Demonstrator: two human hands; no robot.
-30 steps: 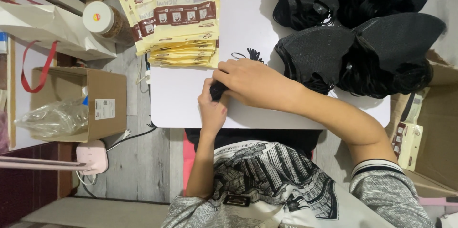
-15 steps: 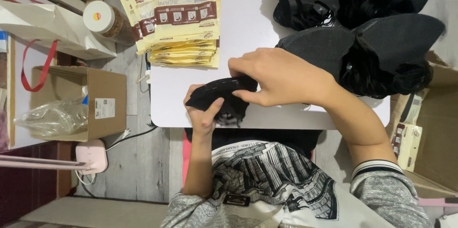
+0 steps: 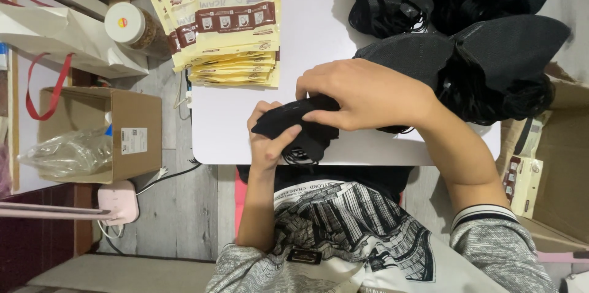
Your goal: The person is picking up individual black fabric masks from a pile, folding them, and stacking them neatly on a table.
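Both hands, left hand [image 3: 268, 139] and right hand [image 3: 362, 93], clasp a black mask [image 3: 294, 122].

A black fabric face mask [image 3: 294, 118] with black ear loops is clasped between the fingers of both hands. Beyond the fingertips, heaps of black folded masks [image 3: 485, 53] are piled on a plain white rectangular table [image 3: 319, 35]. Further out from the left hand's [image 3: 270, 139] fingers, pale yellow flat packets [image 3: 233, 23] crossed by a dark brown band are stacked. Below the wrists, a white shirt printed with black line-drawn buildings [image 3: 343, 225] is worn, with mottled grey sleeves and striped cuffs.
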